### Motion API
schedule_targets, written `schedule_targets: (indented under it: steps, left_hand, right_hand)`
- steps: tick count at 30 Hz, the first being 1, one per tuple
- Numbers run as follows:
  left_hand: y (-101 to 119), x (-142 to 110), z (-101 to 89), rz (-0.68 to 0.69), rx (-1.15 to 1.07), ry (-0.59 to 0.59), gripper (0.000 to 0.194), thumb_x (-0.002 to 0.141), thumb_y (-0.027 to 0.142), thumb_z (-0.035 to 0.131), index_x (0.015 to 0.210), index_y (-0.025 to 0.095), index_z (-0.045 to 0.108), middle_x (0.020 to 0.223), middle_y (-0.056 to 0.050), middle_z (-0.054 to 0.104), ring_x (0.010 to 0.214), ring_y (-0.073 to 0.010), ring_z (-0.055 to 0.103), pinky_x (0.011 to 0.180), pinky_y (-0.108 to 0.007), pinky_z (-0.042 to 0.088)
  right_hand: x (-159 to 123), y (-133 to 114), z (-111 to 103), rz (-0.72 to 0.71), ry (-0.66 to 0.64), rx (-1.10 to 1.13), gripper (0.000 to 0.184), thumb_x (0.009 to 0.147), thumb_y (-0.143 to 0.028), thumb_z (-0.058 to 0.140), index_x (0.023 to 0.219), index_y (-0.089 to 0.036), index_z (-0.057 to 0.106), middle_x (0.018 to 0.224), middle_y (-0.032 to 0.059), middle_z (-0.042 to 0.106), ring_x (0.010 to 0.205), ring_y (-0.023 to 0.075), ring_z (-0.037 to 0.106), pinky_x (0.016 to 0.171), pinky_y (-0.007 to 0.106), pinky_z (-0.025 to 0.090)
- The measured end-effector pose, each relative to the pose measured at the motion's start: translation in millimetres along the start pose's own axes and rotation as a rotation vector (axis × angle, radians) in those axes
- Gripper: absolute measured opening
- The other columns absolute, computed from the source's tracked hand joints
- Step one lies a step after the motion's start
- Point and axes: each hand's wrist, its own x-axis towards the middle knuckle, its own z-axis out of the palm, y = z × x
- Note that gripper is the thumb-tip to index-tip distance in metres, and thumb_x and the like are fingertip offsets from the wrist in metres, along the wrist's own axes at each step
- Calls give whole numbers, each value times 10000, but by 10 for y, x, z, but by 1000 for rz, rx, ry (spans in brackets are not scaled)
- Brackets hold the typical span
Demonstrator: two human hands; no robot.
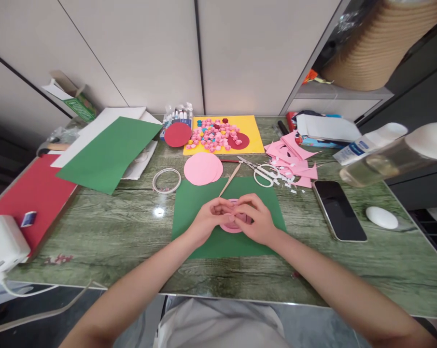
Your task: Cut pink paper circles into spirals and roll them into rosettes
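My left hand (pixel 206 218) and my right hand (pixel 256 218) meet over a green paper sheet (pixel 204 241) in front of me. Both pinch a pink paper piece (pixel 232 225) that lies on the sheet, fingers curled and touching it from either side. The middle of the pink piece is hidden under my fingers. A thin wooden stick (pixel 230 179) lies just beyond my hands, with one end on the green sheet.
Pink paper circles (pixel 203 168), a tape roll (pixel 166 180), scissors (pixel 263 171) and pink scraps (pixel 294 159) lie behind. A yellow sheet (pixel 252 128) carries small paper flowers. A phone (pixel 339 210) and bottles (pixel 388 162) are at right; green (pixel 109 152) and red (pixel 33 195) sheets at left.
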Motion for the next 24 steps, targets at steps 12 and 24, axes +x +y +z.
schedule_targets:
  steps: [12,24]
  left_hand:
    - [47,35,-15,-5,-37,-13,293,620,136,722,894,155,619,731,4,636,702,-95,575,707,-216,416]
    - [54,17,8,-55,-30,21,280,633,175,728,881,154,597,830,-27,642,791,-125,582,748,-255,438]
  right_hand:
    - [14,1,-30,-57,-106,27,325,831,-124,492,1098,-285,584,978,66,559,923,183,561,774,357,512]
    - [50,1,-55,15,42,-18,162,764,-160,606,891,-250,647,867,48,580,832,176,576,697,329,507]
